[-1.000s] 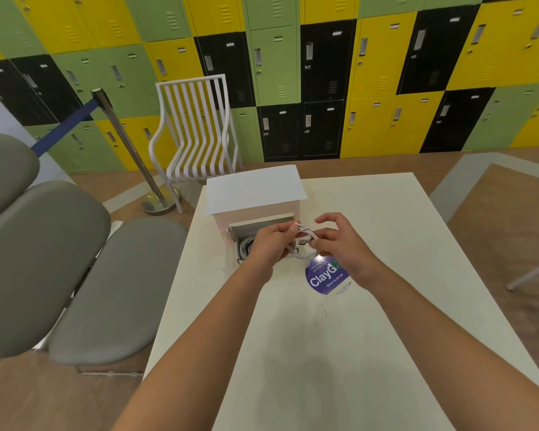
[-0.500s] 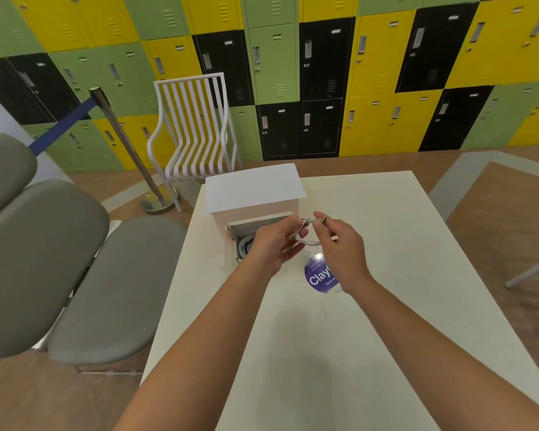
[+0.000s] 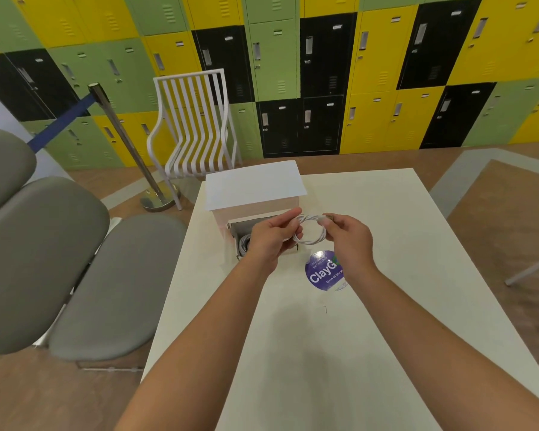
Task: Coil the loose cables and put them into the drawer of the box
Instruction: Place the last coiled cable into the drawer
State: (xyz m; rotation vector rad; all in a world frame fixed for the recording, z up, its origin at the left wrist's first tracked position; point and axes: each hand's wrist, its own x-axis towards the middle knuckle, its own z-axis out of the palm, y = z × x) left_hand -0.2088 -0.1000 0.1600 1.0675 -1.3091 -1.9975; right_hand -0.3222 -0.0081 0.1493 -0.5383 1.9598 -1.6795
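Cable (image 3: 310, 231): white, wound into a small ring, held just in front of the box (image 3: 255, 194) above its open drawer (image 3: 241, 241). 1 coil already lies in that drawer. Left hand (image 3: 269, 241) and right hand (image 3: 349, 241) each pinch the ring's sides. Judged remaining: tuck the end, place the ring inside

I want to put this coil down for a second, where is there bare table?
Bare table lies right of your right hand, and between your forearms below the purple sticker. It is crowded by the box, where the open drawer and both hands, left hand included, hold the white cable coil.
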